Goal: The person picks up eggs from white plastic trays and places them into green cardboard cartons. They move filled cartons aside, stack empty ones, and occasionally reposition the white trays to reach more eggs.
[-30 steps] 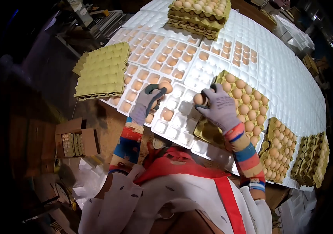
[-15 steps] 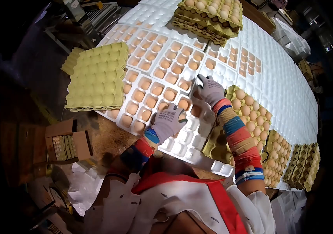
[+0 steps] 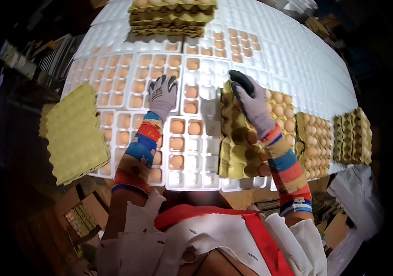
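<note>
My left hand (image 3: 163, 95), in a grey glove with dark fingertips, is over a white tray of brown eggs (image 3: 136, 102). Its fingers are spread, pointing away from me. My right hand (image 3: 251, 97), gloved the same way, is above the left part of a yellow-green egg carton (image 3: 233, 165). Its fingers stretch to the left, a little apart from the thumb, and no egg shows in them. Eggs fill the carton's right side; several cups at its left look bare. Between my forearms lies a partly filled white tray (image 3: 192, 185) with brown eggs mostly on its left.
Upturned empty cartons (image 3: 74, 138) lie at the left. A carton stack with eggs on top (image 3: 169, 20) stands at the far side. More cartons (image 3: 314, 145) and an upright stack (image 3: 352, 138) are at the right. An open cardboard box (image 3: 96, 209) is below left.
The view has shifted and turned. My left hand has moved forward from the near tray to one farther back. My right hand has gone from the white tray to above the egg carton.
</note>
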{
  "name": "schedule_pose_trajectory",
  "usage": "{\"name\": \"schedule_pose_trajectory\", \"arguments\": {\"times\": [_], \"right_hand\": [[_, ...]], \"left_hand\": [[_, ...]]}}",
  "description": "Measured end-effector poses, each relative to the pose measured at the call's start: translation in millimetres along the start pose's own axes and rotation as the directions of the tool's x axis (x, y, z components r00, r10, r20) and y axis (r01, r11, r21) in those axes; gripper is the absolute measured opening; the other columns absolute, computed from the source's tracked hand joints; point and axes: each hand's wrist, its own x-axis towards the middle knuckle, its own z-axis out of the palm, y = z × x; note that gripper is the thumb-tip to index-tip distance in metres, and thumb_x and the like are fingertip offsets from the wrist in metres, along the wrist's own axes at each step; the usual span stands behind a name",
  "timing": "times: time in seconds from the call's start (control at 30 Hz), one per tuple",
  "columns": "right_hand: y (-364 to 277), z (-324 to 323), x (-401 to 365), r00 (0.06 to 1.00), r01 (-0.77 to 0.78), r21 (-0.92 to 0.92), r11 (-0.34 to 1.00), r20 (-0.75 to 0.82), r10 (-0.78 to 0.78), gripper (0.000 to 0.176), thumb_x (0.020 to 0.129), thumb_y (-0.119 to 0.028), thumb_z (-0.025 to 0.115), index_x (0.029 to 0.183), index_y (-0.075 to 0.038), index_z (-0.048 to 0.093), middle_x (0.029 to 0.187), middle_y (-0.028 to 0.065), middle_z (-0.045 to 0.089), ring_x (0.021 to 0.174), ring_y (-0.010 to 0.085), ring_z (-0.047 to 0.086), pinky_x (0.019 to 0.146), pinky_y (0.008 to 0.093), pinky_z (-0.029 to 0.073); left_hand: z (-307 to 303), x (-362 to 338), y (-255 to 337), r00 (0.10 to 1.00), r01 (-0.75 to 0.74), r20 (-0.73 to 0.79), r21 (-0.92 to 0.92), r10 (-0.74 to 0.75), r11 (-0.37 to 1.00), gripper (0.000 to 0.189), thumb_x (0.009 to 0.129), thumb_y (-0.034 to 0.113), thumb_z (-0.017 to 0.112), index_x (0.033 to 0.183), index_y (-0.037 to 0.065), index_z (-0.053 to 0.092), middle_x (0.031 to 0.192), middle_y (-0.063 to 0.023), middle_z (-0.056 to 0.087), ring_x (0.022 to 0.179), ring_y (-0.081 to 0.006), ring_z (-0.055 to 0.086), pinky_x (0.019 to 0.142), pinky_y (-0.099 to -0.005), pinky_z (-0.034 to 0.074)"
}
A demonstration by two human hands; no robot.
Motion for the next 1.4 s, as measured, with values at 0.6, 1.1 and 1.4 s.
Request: {"name": "schedule_pose_trajectory", "arguments": {"times": [0.6,1.1,1.4], "right_hand": [[4.6,-150.2,-93.0,0.956,-0.233,0.326,0.916,-0.094,0.277,0.031,0.096,-0.029,0.048,0.089,-0.003,0.064,0.081,0.0033,0.064,0.073,0.0116,0.06,0.069,0.0268,0.05],[-23.7,-150.3,-63.6,0.834,-0.474,0.145,0.868,0.39,0.39,0.052,0.086,-0.021,0.063,0.135,-0.009,0.05,0.103,0.004,0.059,0.091,0.0145,0.056,0.075,0.0275,0.05],[-9.8,-101.6,-13.8,0.96,0.182,-0.896,0.404,0.251,0.125,0.043,0.068,-0.024,0.075,0.106,-0.011,0.062,0.114,0.013,0.051,0.099,0.0302,0.058,0.076,0.0412,0.052]], "left_hand": [[-16.8,-47.1,184.5,0.952,0.059,0.267,-0.639,0.149,0.767,0.047,0.078,0.023,0.074,0.117,0.008,0.054,0.107,-0.008,0.063,0.094,-0.0222,0.065,0.078,-0.0314,0.053],[-15.8,17.2,229.6,0.798,-0.433,0.538,0.197,0.273,0.88,0.053,0.081,0.031,0.065,0.132,0.021,0.053,0.126,-0.0109,0.057,0.111,-0.0271,0.058,0.092,-0.0406,0.049],[-48.1,37.6,195.8,0.784,0.402,0.543,-0.813,0.3,0.422,0.054,0.084,0.023,0.064,0.135,0.013,0.051,0.122,-0.0082,0.055,0.105,-0.0201,0.063,0.082,-0.029,0.054]]}}
